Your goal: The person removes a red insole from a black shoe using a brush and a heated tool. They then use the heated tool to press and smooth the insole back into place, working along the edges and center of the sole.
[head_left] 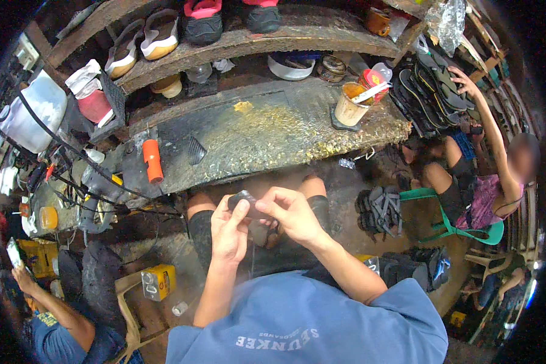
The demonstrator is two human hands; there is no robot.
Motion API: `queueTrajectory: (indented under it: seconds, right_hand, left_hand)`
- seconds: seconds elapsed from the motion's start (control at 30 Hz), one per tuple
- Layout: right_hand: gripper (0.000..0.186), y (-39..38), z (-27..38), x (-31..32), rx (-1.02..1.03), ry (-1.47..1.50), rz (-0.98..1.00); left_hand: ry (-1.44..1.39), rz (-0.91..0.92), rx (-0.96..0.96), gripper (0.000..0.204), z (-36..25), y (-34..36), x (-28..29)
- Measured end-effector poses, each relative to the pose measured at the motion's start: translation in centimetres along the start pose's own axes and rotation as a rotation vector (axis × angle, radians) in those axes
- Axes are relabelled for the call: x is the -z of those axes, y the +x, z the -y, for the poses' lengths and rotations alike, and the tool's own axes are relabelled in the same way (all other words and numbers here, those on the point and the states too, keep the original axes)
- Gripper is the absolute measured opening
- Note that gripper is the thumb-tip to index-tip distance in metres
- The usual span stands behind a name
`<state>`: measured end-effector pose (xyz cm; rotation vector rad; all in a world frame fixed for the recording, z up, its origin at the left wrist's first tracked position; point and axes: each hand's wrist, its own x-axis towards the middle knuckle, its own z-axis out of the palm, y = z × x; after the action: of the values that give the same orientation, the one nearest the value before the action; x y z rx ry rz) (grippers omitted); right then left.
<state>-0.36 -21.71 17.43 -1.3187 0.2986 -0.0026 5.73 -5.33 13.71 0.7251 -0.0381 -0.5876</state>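
Note:
Both hands are raised in front of my body, just off the near edge of the workbench [224, 159]. My left hand [229, 233] pinches a small, flat, dark piece [242, 198] between thumb and fingers. The fingers of my right hand [296, 219] close on the other end of that piece and partly cover it. Its exact kind is too small to make out. On the bench lie a ridged black rubber piece [196, 150] and a tool with a thick orange handle [153, 161]. A tub of yellow-brown paste [350, 107] stands at the bench's right end.
Shoes [160, 34] line a shelf [255, 43] above the bench. Black cables [73, 142] hang at left. A person [485, 200] at right reaches toward stacked black sandals [431, 91]; another [60, 327] at lower left holds a phone. More sandals [379, 210] lie on the floor.

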Motion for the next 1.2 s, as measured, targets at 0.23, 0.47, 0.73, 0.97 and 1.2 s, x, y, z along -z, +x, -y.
queueTrajectory:
  seconds: [0.23, 0.47, 0.73, 0.97, 1.2]
  right_hand:
    - [0.016, -0.6, -0.4, -1.0, -0.031, 0.039, 0.193]
    - [0.017, -0.9, -1.5, -1.4, -0.091, 0.084, 0.315]
    - [0.023, -1.4, -2.2, 0.0, -0.152, -0.017, 0.259]
    - [0.017, -1.8, -2.8, 0.7, -0.184, 0.212, 0.279]
    - [0.02, -1.4, -2.3, 0.6, -0.179, 0.168, 0.323]
  left_hand:
    - [-0.148, 0.031, 0.011, 0.011, 0.0, -1.2, 2.6]
    - [-0.176, -0.032, 0.041, 0.011, 0.6, -2.5, 3.9]
    - [-0.02, -0.148, -0.202, 0.014, 1.6, -2.4, 3.0]
    - [0.042, -0.146, -0.206, 0.021, 1.2, -2.0, 3.1]
    - [0.17, -0.152, -0.279, 0.026, -0.1, -2.0, 2.0]
